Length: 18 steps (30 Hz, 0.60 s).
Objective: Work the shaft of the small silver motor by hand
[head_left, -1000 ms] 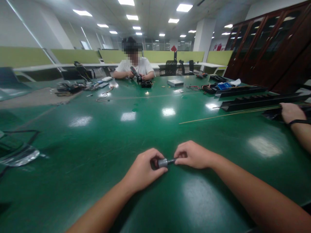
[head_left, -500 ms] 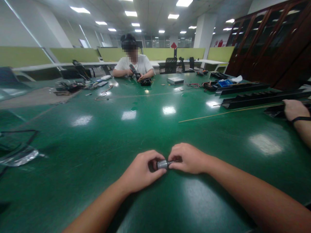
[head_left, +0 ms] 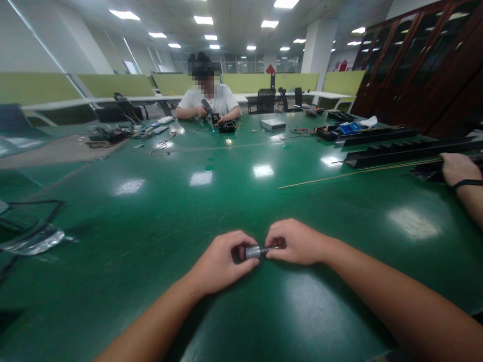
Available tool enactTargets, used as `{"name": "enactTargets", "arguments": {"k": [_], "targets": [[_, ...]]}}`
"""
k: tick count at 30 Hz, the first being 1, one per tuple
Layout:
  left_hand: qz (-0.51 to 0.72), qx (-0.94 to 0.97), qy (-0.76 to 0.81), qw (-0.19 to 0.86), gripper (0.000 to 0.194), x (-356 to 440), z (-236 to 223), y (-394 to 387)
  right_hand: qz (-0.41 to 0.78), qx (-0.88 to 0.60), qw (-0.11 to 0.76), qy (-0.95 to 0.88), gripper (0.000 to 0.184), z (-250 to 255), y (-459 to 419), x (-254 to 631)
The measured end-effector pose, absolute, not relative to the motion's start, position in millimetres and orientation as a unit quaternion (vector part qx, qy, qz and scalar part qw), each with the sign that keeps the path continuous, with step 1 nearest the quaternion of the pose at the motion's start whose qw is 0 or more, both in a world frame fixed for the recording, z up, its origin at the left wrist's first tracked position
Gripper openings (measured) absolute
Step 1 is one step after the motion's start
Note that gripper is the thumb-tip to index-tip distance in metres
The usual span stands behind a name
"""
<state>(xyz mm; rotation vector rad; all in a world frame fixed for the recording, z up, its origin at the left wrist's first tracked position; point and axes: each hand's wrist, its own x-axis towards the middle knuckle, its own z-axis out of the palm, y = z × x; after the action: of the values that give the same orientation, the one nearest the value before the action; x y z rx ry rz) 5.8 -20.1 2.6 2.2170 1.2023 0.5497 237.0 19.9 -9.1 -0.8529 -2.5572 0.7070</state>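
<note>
In the near middle of the green table, my left hand grips a small silver cylinder that resembles a small motor. Thumb and fingers close around its sides, and its left end is hidden in the hand. From its right end runs a thin, dark, rod-like piece. My right hand pinches that piece between thumb and fingertips, a short gap away from the cylinder. Whether the two are one part cannot be made out.
A person across the green table holds a dark tool. At right, another person's hand rests by black rails and a long thin rod. A clear plastic object lies left; a silver box stands farther back.
My right hand has shifted slightly right and away from the cylinder, so more of the thin dark piece shows. My left hand stays nearly in place.
</note>
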Motion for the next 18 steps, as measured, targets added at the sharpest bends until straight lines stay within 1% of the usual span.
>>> {"name": "enactTargets", "arguments": {"k": [18], "targets": [[0.203, 0.826, 0.442, 0.286, 0.018, 3.8, 2.4, -20.1, 0.258, -0.32, 0.158, -0.897, 0.014, -4.7, 22.2, 244.7]]}}
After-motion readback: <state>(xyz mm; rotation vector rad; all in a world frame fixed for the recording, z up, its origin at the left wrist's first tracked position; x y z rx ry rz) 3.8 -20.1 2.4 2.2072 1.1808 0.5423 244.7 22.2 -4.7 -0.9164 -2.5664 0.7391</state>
